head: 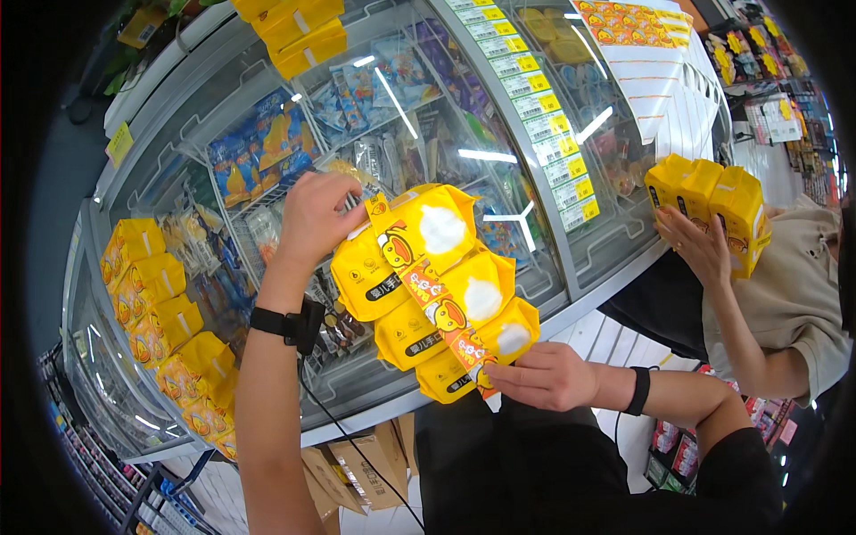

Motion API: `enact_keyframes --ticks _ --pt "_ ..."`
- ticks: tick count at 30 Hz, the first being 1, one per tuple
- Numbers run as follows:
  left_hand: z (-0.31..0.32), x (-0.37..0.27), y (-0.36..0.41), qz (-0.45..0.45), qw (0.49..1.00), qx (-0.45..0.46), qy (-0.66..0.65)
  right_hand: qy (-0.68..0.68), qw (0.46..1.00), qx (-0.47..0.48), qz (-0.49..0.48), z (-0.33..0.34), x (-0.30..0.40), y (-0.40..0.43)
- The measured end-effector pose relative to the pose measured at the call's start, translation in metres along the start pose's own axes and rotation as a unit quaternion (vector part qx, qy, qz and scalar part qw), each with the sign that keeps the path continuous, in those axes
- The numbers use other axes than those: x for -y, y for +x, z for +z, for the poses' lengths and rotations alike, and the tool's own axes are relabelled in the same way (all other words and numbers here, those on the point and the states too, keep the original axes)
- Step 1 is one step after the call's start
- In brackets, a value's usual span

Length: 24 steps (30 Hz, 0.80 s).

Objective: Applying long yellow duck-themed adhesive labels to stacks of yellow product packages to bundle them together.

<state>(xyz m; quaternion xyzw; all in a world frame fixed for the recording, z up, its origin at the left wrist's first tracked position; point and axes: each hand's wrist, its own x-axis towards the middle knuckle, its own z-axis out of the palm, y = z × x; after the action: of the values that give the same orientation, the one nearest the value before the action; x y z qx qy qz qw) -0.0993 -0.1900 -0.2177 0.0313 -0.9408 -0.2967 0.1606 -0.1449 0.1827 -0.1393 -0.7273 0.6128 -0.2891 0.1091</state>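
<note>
Three yellow packs of baby wipes [358, 267] lie stacked side by side on the glass lid of a chest freezer in front of me. An orange printed strip [449, 314] with cartoon ducks runs across all three. My left hand [321, 210] is at the strip's upper end, its thumb and fingers curled at the edge of the top pack. The strip's lower end, with a white tip, is pinched by my right hand [552, 376] beside the bottom pack. Both wrists wear black bands.
A row of yellow packs [177, 334] stands at the left; more yellow packs [304, 33] sit at the back. Printed strips [632, 27] lie on the far lid. At the right, a co-worker's hand [699, 251] holds yellow packs [709, 194]. Cardboard boxes [371, 468] are below the freezer.
</note>
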Motion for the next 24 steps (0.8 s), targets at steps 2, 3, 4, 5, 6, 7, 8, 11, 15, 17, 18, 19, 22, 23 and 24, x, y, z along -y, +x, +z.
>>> enact_keyframes --ticks 2,3,4,5,6,7,8,11,15,17,18,19,22,23,24 --pt "-0.002 0.001 -0.002 0.006 1.0 0.0 0.013 -0.017 1.0 0.005 -0.008 0.007 -0.002 -0.004" --pt "-0.002 0.0 -0.002 0.006 1.0 0.0 0.012 -0.017 1.0 0.006 -0.007 0.008 -0.003 -0.005" --pt "-0.001 0.0 -0.001 0.008 1.0 -0.003 0.012 -0.023 1.0 0.01 -0.009 0.009 -0.003 -0.005" --pt "-0.001 -0.001 -0.001 0.01 1.0 -0.007 0.011 -0.03 0.999 0.014 -0.011 0.01 -0.003 -0.006" --pt "-0.001 -0.001 -0.002 0.01 1.0 -0.007 0.012 -0.03 0.999 0.014 -0.011 0.012 -0.005 -0.007" --pt "-0.001 -0.001 -0.002 0.004 1.0 -0.002 0.014 -0.031 0.999 0.012 -0.011 0.014 -0.006 -0.009" --pt "-0.001 -0.001 -0.002 -0.002 1.0 0.004 0.017 -0.032 0.999 0.009 -0.011 0.016 -0.007 -0.01" --pt "-0.002 -0.003 -0.002 0.0 1.0 -0.001 0.017 -0.032 0.999 -0.007 -0.013 0.019 -0.007 -0.011" --pt "-0.002 -0.003 -0.003 -0.006 1.0 0.0 0.021 -0.032 0.999 -0.014 -0.016 0.021 -0.01 -0.012" --pt "-0.002 -0.004 -0.002 -0.004 1.0 -0.007 0.028 -0.034 0.999 -0.009 -0.018 0.023 -0.012 -0.013" --pt "-0.002 -0.004 -0.002 -0.004 1.0 -0.007 0.028 -0.034 0.999 -0.009 -0.018 0.024 -0.013 -0.014" --pt "-0.002 -0.003 -0.002 -0.001 1.0 -0.006 0.028 -0.041 0.999 -0.007 -0.019 0.025 -0.013 -0.014" --pt "-0.002 -0.002 -0.003 -0.001 1.0 -0.005 0.029 -0.051 0.998 -0.005 -0.022 0.026 -0.015 -0.014" --pt "-0.003 -0.002 -0.003 -0.003 0.999 -0.005 0.032 -0.053 0.998 -0.005 -0.023 0.027 -0.015 -0.014" --pt "-0.003 -0.001 -0.004 -0.003 0.999 -0.006 0.033 -0.053 0.998 -0.005 -0.024 0.028 -0.015 -0.014"
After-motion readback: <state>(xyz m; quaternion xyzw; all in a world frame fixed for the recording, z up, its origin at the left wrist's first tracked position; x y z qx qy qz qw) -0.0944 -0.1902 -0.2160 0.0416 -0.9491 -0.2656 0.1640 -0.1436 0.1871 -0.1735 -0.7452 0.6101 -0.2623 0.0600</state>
